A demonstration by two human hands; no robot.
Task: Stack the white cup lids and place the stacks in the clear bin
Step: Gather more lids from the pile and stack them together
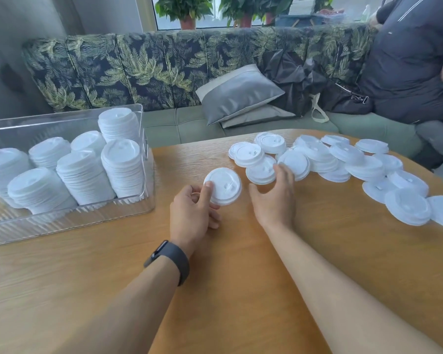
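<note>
My left hand (193,213) pinches a white cup lid (225,185) by its near-left rim, thumb on top, just above the wooden table (241,264). My right hand (276,198) hovers with fingers spread and relaxed beside that lid, its fingertips at the near edge of a loose lid (260,172). Several more loose lids (348,162) lie scattered and overlapping across the table's far right. A clear bin (69,221) at the left holds several tall stacks of lids (83,177).
A leaf-patterned sofa with grey cushions (241,95) runs behind the table. A person in dark clothes (409,65) sits at the far right, next to a black bag (304,83). Potted plants stand at the window.
</note>
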